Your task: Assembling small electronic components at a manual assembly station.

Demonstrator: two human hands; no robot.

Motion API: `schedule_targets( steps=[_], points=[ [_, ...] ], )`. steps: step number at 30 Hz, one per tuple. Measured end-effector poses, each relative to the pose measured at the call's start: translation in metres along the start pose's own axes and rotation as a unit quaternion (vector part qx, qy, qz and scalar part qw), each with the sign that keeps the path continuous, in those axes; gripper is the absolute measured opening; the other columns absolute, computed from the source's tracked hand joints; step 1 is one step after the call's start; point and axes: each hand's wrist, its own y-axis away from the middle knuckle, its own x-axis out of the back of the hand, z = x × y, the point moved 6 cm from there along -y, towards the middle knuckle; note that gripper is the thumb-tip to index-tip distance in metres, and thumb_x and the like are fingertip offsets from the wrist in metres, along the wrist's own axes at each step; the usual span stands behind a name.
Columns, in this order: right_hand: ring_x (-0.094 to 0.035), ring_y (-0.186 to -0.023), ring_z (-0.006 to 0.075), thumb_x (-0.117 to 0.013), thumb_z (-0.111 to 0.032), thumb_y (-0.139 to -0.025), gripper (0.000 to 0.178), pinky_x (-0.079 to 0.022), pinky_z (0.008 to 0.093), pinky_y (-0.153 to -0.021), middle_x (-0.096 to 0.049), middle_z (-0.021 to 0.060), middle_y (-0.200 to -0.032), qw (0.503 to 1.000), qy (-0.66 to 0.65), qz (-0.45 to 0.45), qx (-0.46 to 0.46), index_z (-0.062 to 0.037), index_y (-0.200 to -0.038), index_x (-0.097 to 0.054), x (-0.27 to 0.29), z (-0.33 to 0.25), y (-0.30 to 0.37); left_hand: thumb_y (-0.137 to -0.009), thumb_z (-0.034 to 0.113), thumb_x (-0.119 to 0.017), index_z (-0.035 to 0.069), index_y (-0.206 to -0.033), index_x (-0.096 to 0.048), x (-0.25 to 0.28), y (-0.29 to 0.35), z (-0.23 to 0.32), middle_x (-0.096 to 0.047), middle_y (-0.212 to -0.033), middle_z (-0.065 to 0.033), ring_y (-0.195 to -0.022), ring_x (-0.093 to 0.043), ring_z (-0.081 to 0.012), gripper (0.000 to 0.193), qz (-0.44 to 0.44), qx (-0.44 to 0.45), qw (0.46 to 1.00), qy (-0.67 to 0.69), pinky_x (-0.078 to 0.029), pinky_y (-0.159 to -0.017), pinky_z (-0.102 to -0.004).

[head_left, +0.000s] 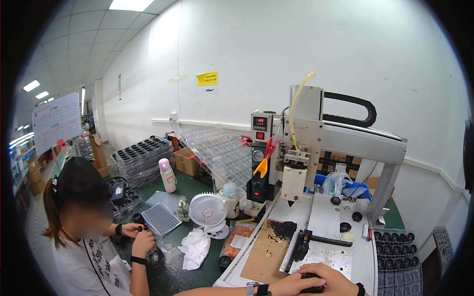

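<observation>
At the lower edge, my left hand [292, 283] and my right hand [330, 277] meet around a small black plastic part [313, 288]. Both are closed on it, and the fingers cover much of its shape. Just beyond them, a black fixture with a long bar [323, 240] lies on the metal bed of a benchtop gantry machine [323, 212]. The machine's pointed nozzle [291, 202] hangs over the bed, apart from my hands. A brown board [261, 261] smeared with black residue lies left of the fixture.
Several black round parts [356, 216] sit on the bed's right side, near a blue bin [355, 190]. Trays of black parts [395, 251] stand right. To the left, a co-worker [94, 237] handles a small part beside a white fan [208, 211] and tissue [195, 249].
</observation>
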Motion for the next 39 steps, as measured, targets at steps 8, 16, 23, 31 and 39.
schedule_targets(
  steps=[8, 16, 23, 31, 39],
  points=[
    [-0.054, -0.102, 0.0301, -0.076, -0.019, -0.071, 0.056, -0.044, 0.0361, -0.088, -0.054, 0.0157, -0.111, 1.0, 0.006, -0.003, 0.0, -0.002, -0.117, -0.05, -0.0004, -0.0019, -0.0011, -0.084, 0.011, -0.061, 0.002, -0.105, -0.057, -0.0021, 0.0035, 0.0033, -0.061, -0.095, -0.0081, -0.086, -0.059, -0.0157, 0.023, 0.008, 0.007, 1.0, 0.004, -0.05, -0.07, -0.0265],
    [-0.055, -0.102, 0.0297, -0.075, -0.019, -0.071, 0.055, -0.044, 0.0362, -0.087, -0.054, 0.0154, -0.111, 1.0, 0.004, -0.004, 0.003, -0.0021, -0.117, -0.05, 0.0005, 0.0002, -0.0011, -0.084, 0.012, -0.062, 0.003, -0.105, -0.057, -0.0023, 0.0021, 0.0038, -0.061, -0.095, -0.0077, -0.087, -0.059, -0.0156, 0.024, 0.008, 0.014, 1.0, -0.002, -0.05, -0.072, -0.0265],
    [-0.055, -0.102, 0.0299, -0.076, -0.019, -0.071, 0.056, -0.044, 0.0364, -0.087, -0.054, 0.0154, -0.111, 1.0, -0.002, -0.004, 0.001, -0.0021, -0.118, -0.05, -0.0004, 0.0011, 0.0, -0.084, 0.012, -0.061, 0.003, -0.104, -0.057, -0.0033, 0.0018, 0.0021, -0.06, -0.096, -0.0073, -0.087, -0.059, -0.0153, 0.023, 0.01, 0.008, 1.0, 0.001, -0.05, -0.072, -0.0263],
    [-0.054, -0.104, 0.0315, -0.076, -0.018, -0.07, 0.057, -0.044, 0.0374, -0.088, -0.054, 0.0163, -0.112, 1.0, 0.015, 0.001, 0.012, -0.0023, -0.119, -0.05, 0.0006, -0.0008, -0.0001, -0.085, 0.012, -0.061, 0.003, -0.105, -0.057, -0.0006, 0.0001, 0.0003, -0.06, -0.095, -0.0065, -0.087, -0.058, -0.0143, 0.022, 0.004, 0.007, 1.0, -0.004, -0.049, -0.072, -0.0257],
    [-0.054, -0.104, 0.0307, -0.076, -0.017, -0.07, 0.057, -0.044, 0.0367, -0.088, -0.054, 0.0159, -0.112, 1.0, 0.014, -0.004, 0.005, -0.0022, -0.119, -0.05, 0.0008, 0.0005, -0.0013, -0.085, 0.012, -0.06, 0.003, -0.106, -0.056, -0.002, 0.0012, 0.004, -0.06, -0.096, -0.0068, -0.088, -0.058, -0.015, 0.023, 0.007, 0.004, 1.0, -0.011, -0.049, -0.072, -0.0263]
  ],
)
